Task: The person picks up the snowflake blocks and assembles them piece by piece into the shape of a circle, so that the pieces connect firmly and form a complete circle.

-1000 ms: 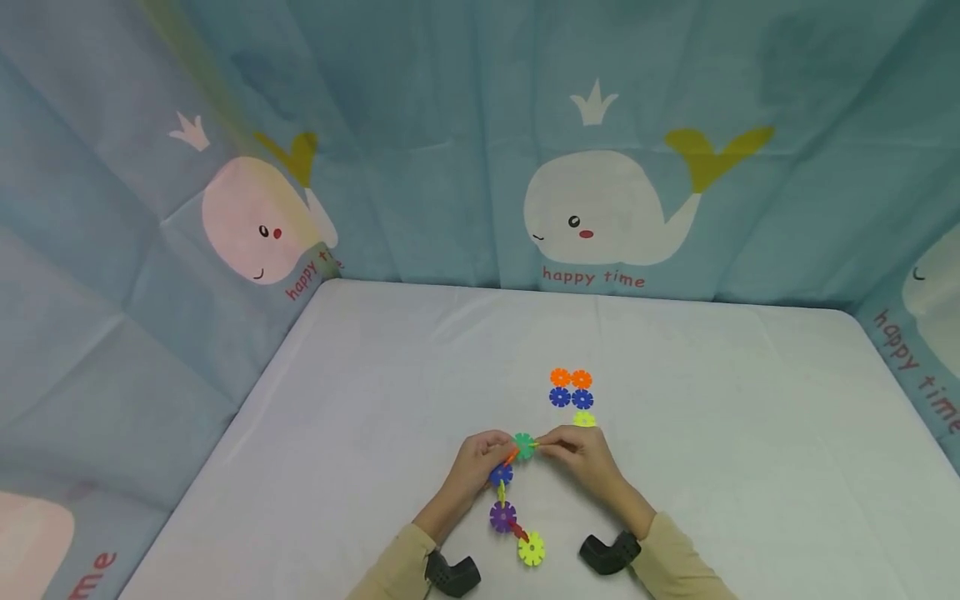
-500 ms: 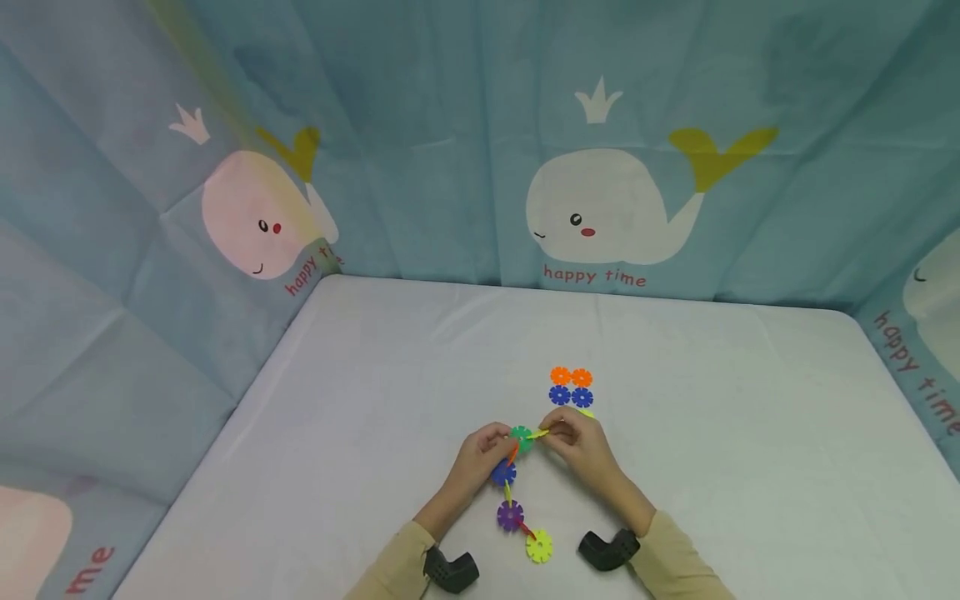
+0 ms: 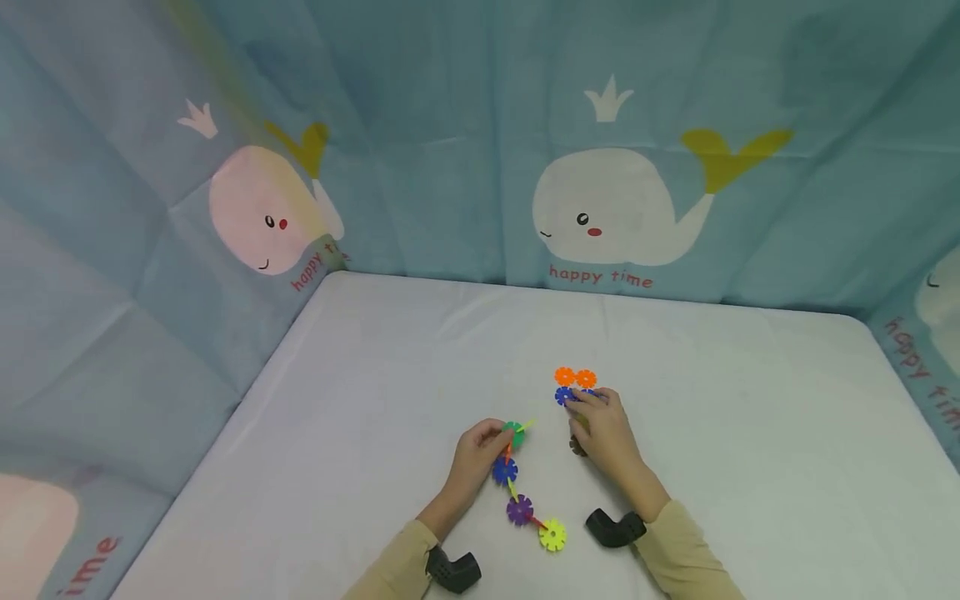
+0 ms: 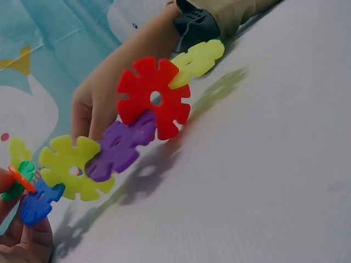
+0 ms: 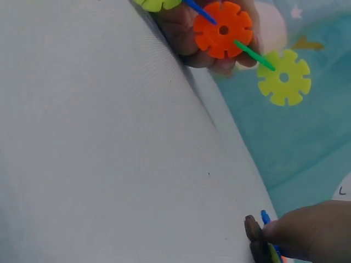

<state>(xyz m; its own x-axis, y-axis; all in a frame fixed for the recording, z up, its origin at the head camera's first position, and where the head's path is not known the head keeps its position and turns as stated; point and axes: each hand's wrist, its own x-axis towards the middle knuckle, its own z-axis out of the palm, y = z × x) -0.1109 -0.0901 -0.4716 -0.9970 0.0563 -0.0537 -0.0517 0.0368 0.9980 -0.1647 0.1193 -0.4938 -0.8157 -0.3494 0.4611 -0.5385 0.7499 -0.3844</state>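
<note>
My left hand (image 3: pixel 478 450) pinches a chain of slotted snowflake discs near its upper end, at the green disc (image 3: pixel 513 433). A yellow disc (image 3: pixel 528 424) sticks out past the green one. Below them the chain runs through orange, a blue disc (image 3: pixel 505 471), yellow, a purple disc (image 3: pixel 519 510) and a red disc (image 4: pixel 153 98) to a yellow end disc (image 3: pixel 552 535). My right hand (image 3: pixel 609 433) reaches over loose discs, fingertips at a blue disc (image 3: pixel 565 397) and its neighbour. A brown disc (image 3: pixel 577 447) shows beneath its thumb side.
Two orange discs (image 3: pixel 575 377) lie just beyond the right fingertips. White cloth covers the table (image 3: pixel 412 350). A blue curtain with whale prints (image 3: pixel 450 167) stands behind and at the sides. Each wrist wears a black device, such as the right one (image 3: pixel 615 528).
My right hand has let go of the yellow disc at the chain's upper end and moved away to the loose discs. The chain's lower end has swung right.
</note>
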